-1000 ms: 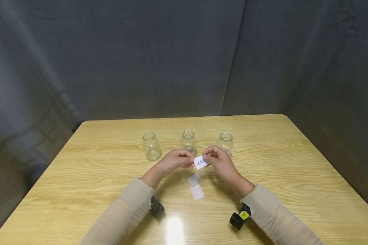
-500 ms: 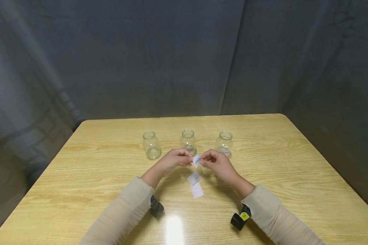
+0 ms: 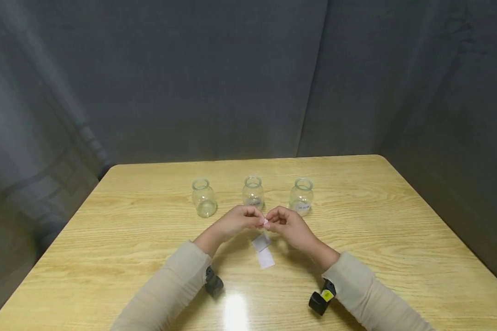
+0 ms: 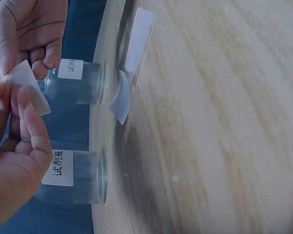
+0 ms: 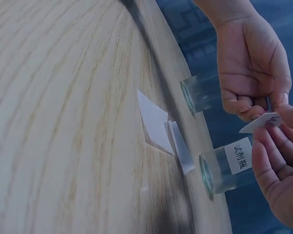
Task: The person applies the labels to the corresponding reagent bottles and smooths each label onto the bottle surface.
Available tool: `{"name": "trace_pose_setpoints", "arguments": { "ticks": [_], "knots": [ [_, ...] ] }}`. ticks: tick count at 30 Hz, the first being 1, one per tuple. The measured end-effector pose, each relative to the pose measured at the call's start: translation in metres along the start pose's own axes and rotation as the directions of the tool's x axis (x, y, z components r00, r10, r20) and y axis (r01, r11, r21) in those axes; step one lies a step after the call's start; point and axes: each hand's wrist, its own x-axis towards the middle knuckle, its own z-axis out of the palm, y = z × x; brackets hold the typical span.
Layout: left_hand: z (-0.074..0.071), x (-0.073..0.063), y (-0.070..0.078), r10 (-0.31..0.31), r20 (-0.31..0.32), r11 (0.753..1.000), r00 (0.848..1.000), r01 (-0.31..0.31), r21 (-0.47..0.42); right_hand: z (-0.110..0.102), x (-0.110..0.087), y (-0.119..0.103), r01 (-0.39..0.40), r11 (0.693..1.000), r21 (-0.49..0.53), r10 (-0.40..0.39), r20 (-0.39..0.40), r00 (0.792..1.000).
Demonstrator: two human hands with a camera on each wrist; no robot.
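A small white label point(image 3: 266, 221) with dark characters is held between both hands over the table. My left hand point(image 3: 240, 219) pinches one side between thumb and fingertips. On the other side, my right hand point(image 3: 289, 226) pinches it too, fingertips nearly meeting the left ones. In the left wrist view the label point(image 4: 28, 87) shows a mostly blank face; in the right wrist view its characters partly show. Behind the hands stand three glass jars: a middle jar point(image 3: 253, 191) and a right jar point(image 3: 301, 197), both bearing white labels, and a left jar point(image 3: 205, 200) with no label visible.
Two overlapping pieces of white paper, an upper one point(image 3: 262, 242) and a lower one point(image 3: 266, 259), lie on the wooden table point(image 3: 128, 230) below the hands. Grey curtains point(image 3: 190, 82) hang behind the table. A dark wrist camera point(image 3: 214, 282) sits at the left cuff.
The hands have drawn closer together, and the label has turned from facing the head camera to nearly hidden between the fingertips. The right jar's label has come into fuller view.
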Motion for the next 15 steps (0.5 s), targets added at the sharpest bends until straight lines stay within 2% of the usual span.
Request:
{"name": "trace_pose_setpoints", "arguments": {
  "ticks": [3,8,15],
  "knots": [
    [-0.0003,-0.0003,0.0003,-0.001,-0.002,1.0,1.0,0.001,0.01,-0.0004,-0.0004,-0.0003,-0.009,1.0,0.012,0.009,-0.022,1.0],
    [-0.0011,-0.0009,0.0009,-0.009,-0.021,1.0,1.0,0.009,-0.021,-0.0011,0.0003,-0.0011,0.0,0.999,0.052,0.002,-0.036,0.999],
    [-0.0043,-0.0024,-0.0016,-0.039,-0.077,0.999,0.996,0.037,-0.035,-0.0016,0.0011,-0.0001,0.023,0.999,0.033,-0.025,0.062,0.998]
  ]
}}
